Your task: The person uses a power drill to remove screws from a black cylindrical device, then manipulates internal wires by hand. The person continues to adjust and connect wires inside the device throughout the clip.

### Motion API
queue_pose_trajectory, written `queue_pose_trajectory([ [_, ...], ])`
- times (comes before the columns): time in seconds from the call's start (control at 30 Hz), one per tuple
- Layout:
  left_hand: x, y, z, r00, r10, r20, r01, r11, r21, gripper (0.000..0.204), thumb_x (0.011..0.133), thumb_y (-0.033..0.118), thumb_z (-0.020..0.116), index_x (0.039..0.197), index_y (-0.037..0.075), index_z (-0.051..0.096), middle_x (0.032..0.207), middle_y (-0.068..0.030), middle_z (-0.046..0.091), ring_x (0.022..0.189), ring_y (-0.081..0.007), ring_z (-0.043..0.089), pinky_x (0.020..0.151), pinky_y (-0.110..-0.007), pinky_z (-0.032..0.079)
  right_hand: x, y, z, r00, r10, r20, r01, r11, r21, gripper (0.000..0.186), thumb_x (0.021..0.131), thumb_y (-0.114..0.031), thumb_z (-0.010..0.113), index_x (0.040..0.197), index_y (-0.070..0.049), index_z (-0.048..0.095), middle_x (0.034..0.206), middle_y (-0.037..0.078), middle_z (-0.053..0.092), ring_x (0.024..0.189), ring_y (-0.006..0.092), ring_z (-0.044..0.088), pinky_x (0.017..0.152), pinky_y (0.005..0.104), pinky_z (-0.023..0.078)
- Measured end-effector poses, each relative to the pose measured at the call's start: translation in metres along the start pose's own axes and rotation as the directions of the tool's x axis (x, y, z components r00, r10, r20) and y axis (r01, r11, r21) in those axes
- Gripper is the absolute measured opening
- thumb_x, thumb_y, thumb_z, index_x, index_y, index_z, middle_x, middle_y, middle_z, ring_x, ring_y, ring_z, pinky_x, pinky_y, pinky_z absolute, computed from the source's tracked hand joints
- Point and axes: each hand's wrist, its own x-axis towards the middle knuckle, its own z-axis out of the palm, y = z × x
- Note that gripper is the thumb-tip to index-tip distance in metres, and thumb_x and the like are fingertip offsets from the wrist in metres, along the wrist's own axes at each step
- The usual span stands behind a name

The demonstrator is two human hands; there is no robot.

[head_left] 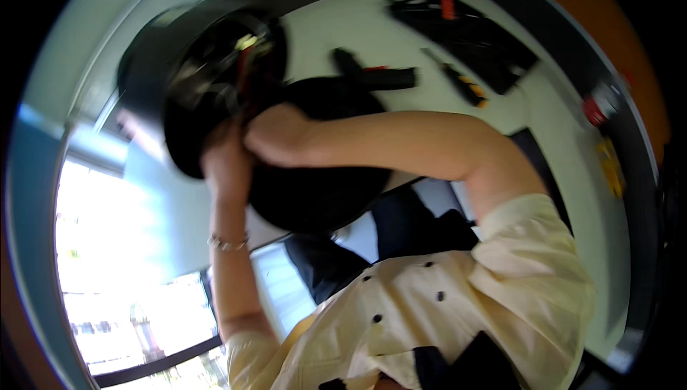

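A black, round appliance housing (pixel 147 71) lies tipped at the upper left, its open side toward me. Inside it I make out blurred metal parts and red and yellow wires (pixel 245 50). At its opening, my left hand (pixel 227 152) has its fingers drawn together, smeared by motion. Right beside it my right hand (pixel 275 136) is closed like a fist, with its fingertips hidden. What either hand grips does not show. Below my right forearm, a large black rounded part (pixel 318 200) sits at the table's near edge, against the housing.
On the pale table (pixel 308 32) lie a black tool with a red detail (pixel 379 76), a yellow-and-black screwdriver (pixel 465 86) and a black tool case (pixel 472 36). A bottle with a red label (pixel 600 104) and a yellow item (pixel 610 168) are at the far right.
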Motion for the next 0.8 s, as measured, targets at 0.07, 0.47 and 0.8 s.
queue_pose_trajectory([
  [0.07,-0.004,-0.007,-0.001,1.0,-0.015,-0.007,0.015,1.0,-0.027,0.041,0.067,-0.001,0.057,0.108,0.006,0.058,0.094,-0.0155,0.061,0.087,-0.0319,0.058,0.075,-0.04,0.047,0.003,-0.008,-0.016,0.986,0.134,0.096,-0.144,0.985,0.099,0.015,0.07,-0.015,0.055,0.068,-0.007,0.067,0.074,0.016,0.064,0.072,0.0333,0.063,0.063,0.0432,0.051],
  [0.47,-0.001,-0.011,0.008,0.989,-0.112,-0.095,0.099,0.986,-0.13,0.041,0.067,0.002,0.059,0.107,0.008,0.059,0.073,-0.0145,0.061,0.067,-0.0305,0.061,0.059,-0.038,0.049,0.014,0.016,0.005,0.757,0.342,0.556,-0.547,-0.134,0.827,0.016,0.083,-0.012,0.056,0.071,-0.002,0.056,0.051,-0.001,0.041,0.038,0.0048,0.03,0.036,0.0196,0.019],
  [0.8,-0.003,-0.013,0.009,0.984,-0.13,-0.125,0.106,0.978,-0.179,0.035,0.068,0.0,0.056,0.102,0.008,0.062,0.077,-0.0157,0.063,0.068,-0.0302,0.062,0.059,-0.038,0.05,0.012,0.012,0.031,0.984,0.169,-0.054,-0.151,0.958,0.245,0.01,0.073,-0.004,0.053,0.077,0.001,0.06,0.075,0.023,0.061,0.068,0.035,0.062,0.06,0.0429,0.051],
])
